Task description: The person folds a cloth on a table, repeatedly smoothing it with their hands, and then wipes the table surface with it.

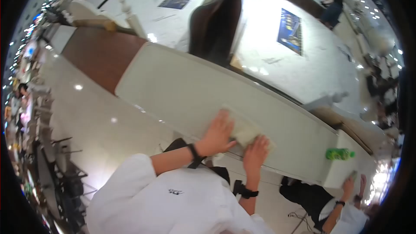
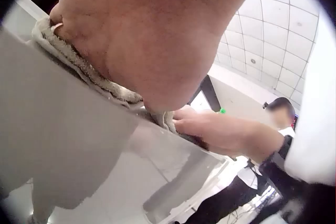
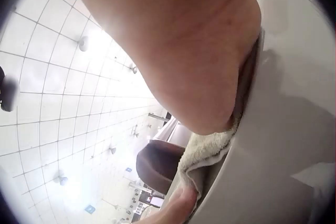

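Observation:
A folded cream towel (image 1: 245,130) lies on a long, glossy white tabletop (image 1: 173,82), near its front edge. My left hand (image 1: 216,134) rests on the towel's left part, fingers stretched forward. Over the towel's right end, my right hand (image 1: 255,154) presses with its fingers extended. In the left wrist view the towel (image 2: 73,58) shows as thick, fuzzy layers beneath the left hand (image 2: 142,29); the right hand (image 2: 210,129) is beyond it. The right wrist view has the towel (image 3: 210,148) between both hands, its folded edge visible. The palms hide part of it.
A green bottle-like item (image 1: 340,154) lies toward the table's right end. Another person's hand (image 1: 348,185) is at that end. Behind the table stand a dark brown chair (image 1: 216,21) and a marble-patterned surface (image 1: 264,34). A reddish-brown section (image 1: 99,56) adjoins the left end.

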`<state>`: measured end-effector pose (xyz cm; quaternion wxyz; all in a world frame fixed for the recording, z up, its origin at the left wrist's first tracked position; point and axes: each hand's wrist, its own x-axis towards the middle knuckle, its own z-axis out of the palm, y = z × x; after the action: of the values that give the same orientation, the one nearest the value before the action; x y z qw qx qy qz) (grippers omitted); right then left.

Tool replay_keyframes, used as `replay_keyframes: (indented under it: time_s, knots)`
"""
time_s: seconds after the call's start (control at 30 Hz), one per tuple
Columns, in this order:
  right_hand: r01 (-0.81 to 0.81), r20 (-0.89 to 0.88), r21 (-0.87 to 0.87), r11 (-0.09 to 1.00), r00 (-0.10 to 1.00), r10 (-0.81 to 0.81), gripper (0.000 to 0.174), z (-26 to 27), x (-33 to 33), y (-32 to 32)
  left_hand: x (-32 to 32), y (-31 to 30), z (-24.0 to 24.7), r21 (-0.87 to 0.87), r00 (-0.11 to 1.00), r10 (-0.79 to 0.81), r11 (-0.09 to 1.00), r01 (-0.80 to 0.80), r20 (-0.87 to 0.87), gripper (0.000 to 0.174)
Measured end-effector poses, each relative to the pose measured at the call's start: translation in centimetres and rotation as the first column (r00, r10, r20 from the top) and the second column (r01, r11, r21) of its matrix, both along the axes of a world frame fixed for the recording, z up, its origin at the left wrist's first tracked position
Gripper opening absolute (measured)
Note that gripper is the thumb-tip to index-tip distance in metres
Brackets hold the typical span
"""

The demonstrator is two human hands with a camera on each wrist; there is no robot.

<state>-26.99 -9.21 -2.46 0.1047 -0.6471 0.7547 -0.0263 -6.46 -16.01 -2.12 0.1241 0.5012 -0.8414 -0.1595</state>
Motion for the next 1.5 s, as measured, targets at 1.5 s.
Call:
replay_keyframes:
  time_s: [1.5]
  knots:
    - [-0.429, 0.225, -0.078, 0.900, 0.872, 0.435, 0.058, 1.5, 17.0, -6.9, 22.0, -2.9, 0.7, -0.003, 0.868, 0.442, 0.891, -0.453, 0.226, 0.068]
